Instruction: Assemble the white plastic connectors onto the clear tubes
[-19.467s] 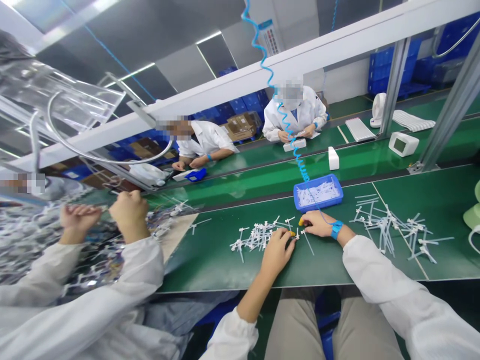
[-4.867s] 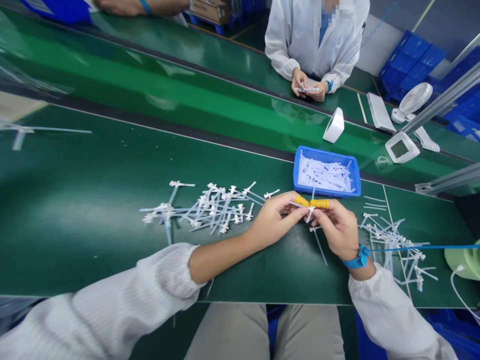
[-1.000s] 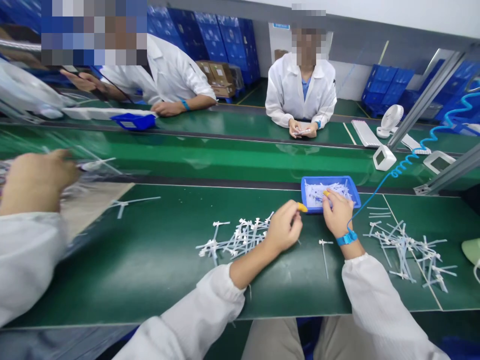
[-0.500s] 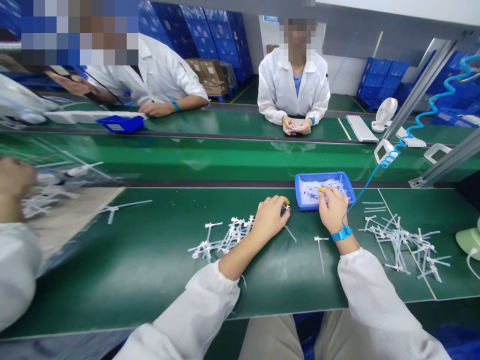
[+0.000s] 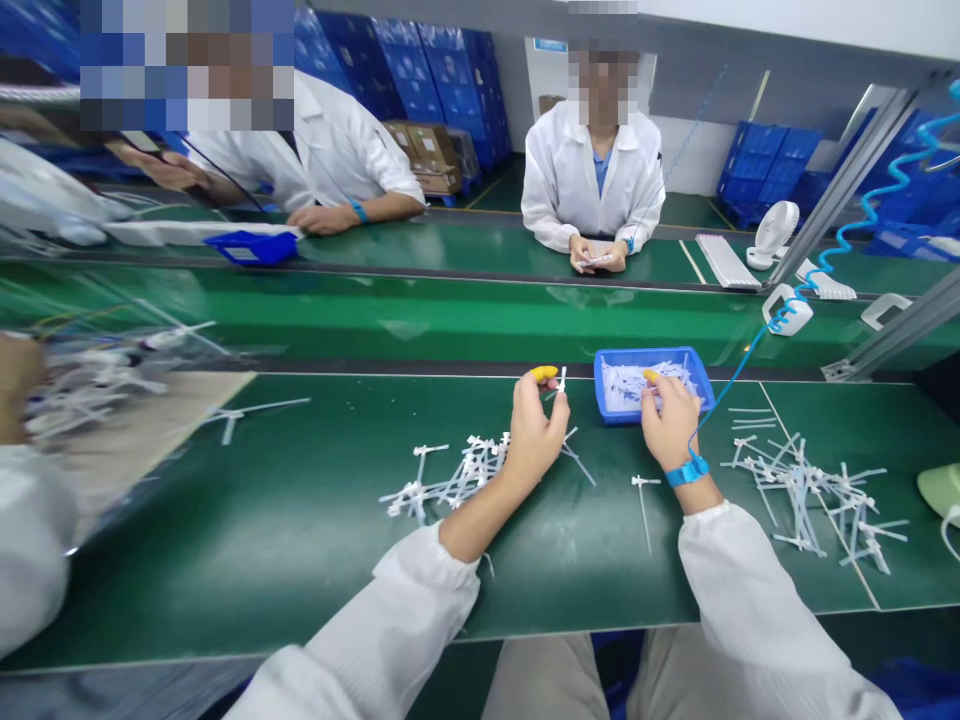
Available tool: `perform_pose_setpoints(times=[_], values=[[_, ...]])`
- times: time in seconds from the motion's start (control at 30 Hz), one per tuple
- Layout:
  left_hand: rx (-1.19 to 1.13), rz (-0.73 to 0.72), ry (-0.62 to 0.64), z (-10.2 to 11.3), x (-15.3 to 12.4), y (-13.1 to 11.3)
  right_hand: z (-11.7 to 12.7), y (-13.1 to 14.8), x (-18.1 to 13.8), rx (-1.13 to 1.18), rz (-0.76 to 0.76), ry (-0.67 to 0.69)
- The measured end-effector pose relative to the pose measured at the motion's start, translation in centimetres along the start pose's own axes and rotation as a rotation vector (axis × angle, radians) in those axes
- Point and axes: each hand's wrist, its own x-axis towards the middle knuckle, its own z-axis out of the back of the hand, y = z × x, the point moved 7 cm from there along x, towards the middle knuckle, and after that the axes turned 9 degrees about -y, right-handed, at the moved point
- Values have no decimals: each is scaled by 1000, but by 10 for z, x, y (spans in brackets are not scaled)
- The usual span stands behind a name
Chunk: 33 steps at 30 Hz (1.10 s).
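Note:
My left hand (image 5: 534, 430) is raised over the bench, pinching a small white plastic fitting (image 5: 562, 381) between thumb and fingers. A yellow finger cot (image 5: 544, 373) covers one of its fingertips. My right hand (image 5: 673, 425) reaches over a blue tray (image 5: 622, 417) of small white pieces (image 5: 624, 384); its fingers, one in a yellow cot, are drawn together among them, and what they hold is hidden. Beside my left hand lies a heap of thin tubes with white fittings (image 5: 469, 472). One such T-shaped piece (image 5: 643, 510) lies alone between my forearms.
Another pile of tubes with fittings (image 5: 814, 490) lies at right, near several loose thin tubes (image 5: 751, 418). A blue coiled cord (image 5: 731, 385) runs to my right wristband (image 5: 687, 471). A neighbour's sleeve (image 5: 34, 550) is at left; two people sit opposite.
My left hand has lifted and turned upward, bringing the white fitting into view. My right hand stays at the tray with little movement. The view has shifted slightly.

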Motion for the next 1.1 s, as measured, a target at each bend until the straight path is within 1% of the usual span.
perform_pose_setpoints(times=[0.13, 0.27, 0.37, 0.43, 0.5, 0.63, 0.73, 0.8, 0.83, 0.97, 1.1], values=[[-4, -110, -22, 4, -4, -20, 0, 0, 0, -12, 18, 6], [-59, -248, 14, 6, -8, -42, -1, 0, 0, -28, 26, 18], [-161, -356, 112, 4, -17, -61, -1, 1, 1, -25, 16, 29], [-225, -407, 219, 1, -26, -71, -1, 2, 1, -19, 11, 36], [-265, -420, 323, -4, -33, -77, -1, 3, 2, -18, 4, 37], [-268, -423, 459, -14, -42, -76, 0, 4, 3, -4, -13, 47], [-206, -409, 588, -25, -45, -71, 2, 5, 4, 11, -19, 54], [-180, -389, 648, -30, -47, -68, 3, 5, 4, 13, -23, 54], [-177, -380, 654, -30, -46, -67, 3, 5, 4, 12, -24, 55], [-175, -327, 605, -30, -44, -61, 3, 6, 4, 10, -21, 59], [-193, -293, 616, -31, -45, -57, 2, 6, 4, 14, -37, 60]])
